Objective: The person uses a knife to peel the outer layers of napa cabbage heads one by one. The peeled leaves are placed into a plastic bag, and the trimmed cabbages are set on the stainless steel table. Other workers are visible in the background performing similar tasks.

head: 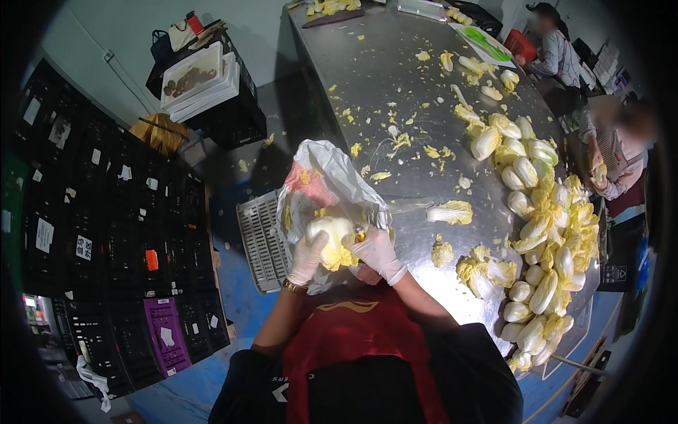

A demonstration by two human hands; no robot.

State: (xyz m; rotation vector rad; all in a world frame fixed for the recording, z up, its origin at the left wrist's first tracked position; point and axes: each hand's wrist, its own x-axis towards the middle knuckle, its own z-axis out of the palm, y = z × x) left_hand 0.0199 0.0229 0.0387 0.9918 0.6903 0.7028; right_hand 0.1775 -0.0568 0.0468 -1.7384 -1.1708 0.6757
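My gloved left hand [307, 261] grips a napa cabbage head [332, 241] from its left side, white base up and yellow leaves toward me. My gloved right hand [378, 257] is closed around a small tool [360, 233] with a brass-coloured end, right beside the cabbage. The tool's kind is hard to tell; the fingers hide most of it. Both hands are over the mouth of a white plastic bag [333, 159] with a pink patch, which holds yellow leaf scraps. A loose cabbage piece [449, 212] lies on the metal table to the right.
Leaf scraps litter the steel table [392, 95]. A heap of napa cabbages [545, 249] lines its right edge. Left of the bag is a grey plastic crate [262, 238]. Stacked black crates [116, 222] stand farther left. Two people [617, 143] work across the table.
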